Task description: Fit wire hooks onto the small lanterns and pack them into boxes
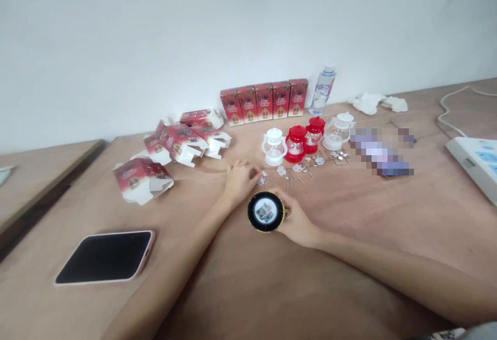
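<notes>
My right hand (298, 222) grips a small black-and-gold lantern (251, 213). Its round base faces me, and a white recess (266, 209) in it shows silvery small parts. Just left of the lantern, my left hand (240, 180) rests on the wooden table with thumb and forefinger close together at a small white-and-metal part (262, 176). What those fingertips hold is too small to make out. Beyond the hands, more small parts and bent wires (303, 175) lie in front of a white lantern (274, 148), two red lanterns (297, 144) and another white lantern (338, 132).
Five-sided views aside, several upright red boxes (264, 103) line the wall beside a water bottle (323, 91). Opened red boxes (142, 178) lie at left, above a phone (103, 257). Crumpled tissue (367, 103) and a white device (477, 159) with a cable (442, 103) occupy the right.
</notes>
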A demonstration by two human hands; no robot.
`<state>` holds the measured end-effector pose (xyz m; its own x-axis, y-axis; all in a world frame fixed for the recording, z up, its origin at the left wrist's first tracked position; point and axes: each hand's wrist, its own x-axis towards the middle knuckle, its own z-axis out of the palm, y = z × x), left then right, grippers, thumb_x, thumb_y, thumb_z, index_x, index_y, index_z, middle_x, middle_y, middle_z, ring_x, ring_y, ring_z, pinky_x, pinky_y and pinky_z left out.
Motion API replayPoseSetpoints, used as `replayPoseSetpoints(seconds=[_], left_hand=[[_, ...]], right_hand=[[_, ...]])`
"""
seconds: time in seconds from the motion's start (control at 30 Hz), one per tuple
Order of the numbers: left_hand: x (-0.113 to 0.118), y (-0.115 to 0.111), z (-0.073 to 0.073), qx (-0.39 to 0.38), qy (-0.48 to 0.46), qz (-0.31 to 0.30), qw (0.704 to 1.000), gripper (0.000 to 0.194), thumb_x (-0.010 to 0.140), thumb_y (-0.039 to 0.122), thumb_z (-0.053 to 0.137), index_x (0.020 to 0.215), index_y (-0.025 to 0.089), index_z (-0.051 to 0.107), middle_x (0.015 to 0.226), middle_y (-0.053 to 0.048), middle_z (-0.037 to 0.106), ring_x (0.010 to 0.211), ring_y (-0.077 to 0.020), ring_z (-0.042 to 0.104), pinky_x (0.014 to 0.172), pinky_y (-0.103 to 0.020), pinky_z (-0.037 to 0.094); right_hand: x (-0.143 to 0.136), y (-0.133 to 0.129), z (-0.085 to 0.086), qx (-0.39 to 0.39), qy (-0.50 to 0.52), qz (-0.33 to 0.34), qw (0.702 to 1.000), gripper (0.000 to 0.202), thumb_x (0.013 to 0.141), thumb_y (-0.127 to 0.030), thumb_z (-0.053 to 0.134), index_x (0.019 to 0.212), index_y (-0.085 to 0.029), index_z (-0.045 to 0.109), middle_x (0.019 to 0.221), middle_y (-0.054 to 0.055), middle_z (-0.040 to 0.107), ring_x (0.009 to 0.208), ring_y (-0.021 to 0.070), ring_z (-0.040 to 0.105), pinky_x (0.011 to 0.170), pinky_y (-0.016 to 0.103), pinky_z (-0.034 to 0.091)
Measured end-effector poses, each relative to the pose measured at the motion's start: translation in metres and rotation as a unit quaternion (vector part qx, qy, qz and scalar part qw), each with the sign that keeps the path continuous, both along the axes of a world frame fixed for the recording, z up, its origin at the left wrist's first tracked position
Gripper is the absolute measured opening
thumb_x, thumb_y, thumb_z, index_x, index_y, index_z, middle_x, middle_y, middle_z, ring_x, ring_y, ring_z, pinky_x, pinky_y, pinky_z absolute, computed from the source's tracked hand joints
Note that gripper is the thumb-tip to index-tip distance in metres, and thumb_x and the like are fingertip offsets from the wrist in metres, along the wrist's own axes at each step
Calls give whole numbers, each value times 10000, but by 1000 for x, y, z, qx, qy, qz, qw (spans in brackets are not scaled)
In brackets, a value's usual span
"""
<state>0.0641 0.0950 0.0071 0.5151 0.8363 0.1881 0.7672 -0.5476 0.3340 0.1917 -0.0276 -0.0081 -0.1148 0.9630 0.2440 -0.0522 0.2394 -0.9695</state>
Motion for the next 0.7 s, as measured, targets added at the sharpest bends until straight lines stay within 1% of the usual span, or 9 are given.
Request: replayPoseSetpoints(seconds=[0.1, 0.17, 0.27, 0.37, 0.43, 0.5, 0.57, 0.63, 0.7], left_hand=[[-7, -2, 4, 1, -96, -3, 995, 123, 878, 236, 463, 833, 182, 564, 860, -56, 635, 823, -202, 565, 744, -354, 416], [-15, -8, 15, -5, -174, -4, 985, 109, 903, 219, 403, 866, 178, 497, 857, -52, 628, 742, -161, 565, 687, -308, 428], [-27, -28, 43, -15, -235, -18, 972, 79, 911, 250, 416, 865, 194, 447, 827, -23, 634, 680, -129, 558, 638, -270, 423], [-34, -51, 73, -33, -295, -48, 954, 104, 895, 297, 484, 870, 196, 476, 840, -27, 637, 773, -141, 591, 663, -264, 440], [-37, -63, 88, -30, -308, -72, 948, 101, 870, 295, 537, 862, 195, 529, 867, -34, 639, 816, -151, 600, 706, -279, 457], [-39, -72, 96, -18, -306, -95, 947, 82, 842, 278, 585, 846, 196, 576, 860, -32, 646, 826, -156, 605, 733, -290, 467], [-41, -79, 101, -7, -296, -110, 949, 101, 817, 257, 624, 899, 202, 601, 849, -22, 656, 806, -152, 612, 739, -292, 474], [-42, -84, 103, 6, -273, -123, 954, 179, 801, 236, 648, 973, 210, 603, 856, -12, 671, 774, -140, 616, 733, -285, 477], [-42, -86, 104, 33, -235, -153, 959, 157, 800, 221, 652, 954, 215, 623, 834, 0, 685, 742, -128, 604, 717, -274, 471]], right_hand=[[0, 1, -2, 13, 0, -1, 1000, 381, 641, -225, 749, 956, -213, 536, 934, 3, 609, 877, 162, 584, 781, 280, 462], [1, 1, -3, 18, 1, -1, 1000, 384, 648, -213, 743, 973, -213, 540, 952, 7, 608, 895, 159, 582, 797, 277, 459], [0, 1, -3, 16, 7, -5, 1000, 386, 647, -231, 749, 973, -209, 544, 947, 14, 615, 890, 163, 586, 799, 284, 465], [0, 2, -2, 14, 9, -7, 1000, 410, 638, -256, 764, 983, -210, 547, 961, 22, 621, 907, 173, 587, 817, 299, 467], [0, 2, -2, 11, 10, -6, 1000, 427, 640, -264, 765, 1004, -213, 547, 973, 24, 621, 930, 180, 583, 832, 307, 463], [-1, 2, -1, 7, 15, -5, 1000, 441, 644, -273, 763, 1023, -217, 544, 979, 25, 620, 945, 185, 581, 840, 314, 460], [-1, 2, -2, 4, 19, -6, 1000, 450, 641, -282, 765, 1027, -222, 544, 983, 24, 623, 950, 187, 583, 840, 316, 460], [-1, 2, -3, 2, 24, -6, 1000, 450, 632, -288, 771, 1016, -226, 545, 986, 19, 626, 942, 184, 587, 833, 311, 464], [-1, 2, -3, 2, 30, -8, 1000, 436, 630, -294, 770, 998, -224, 546, 975, 15, 627, 924, 178, 591, 817, 304, 470]])
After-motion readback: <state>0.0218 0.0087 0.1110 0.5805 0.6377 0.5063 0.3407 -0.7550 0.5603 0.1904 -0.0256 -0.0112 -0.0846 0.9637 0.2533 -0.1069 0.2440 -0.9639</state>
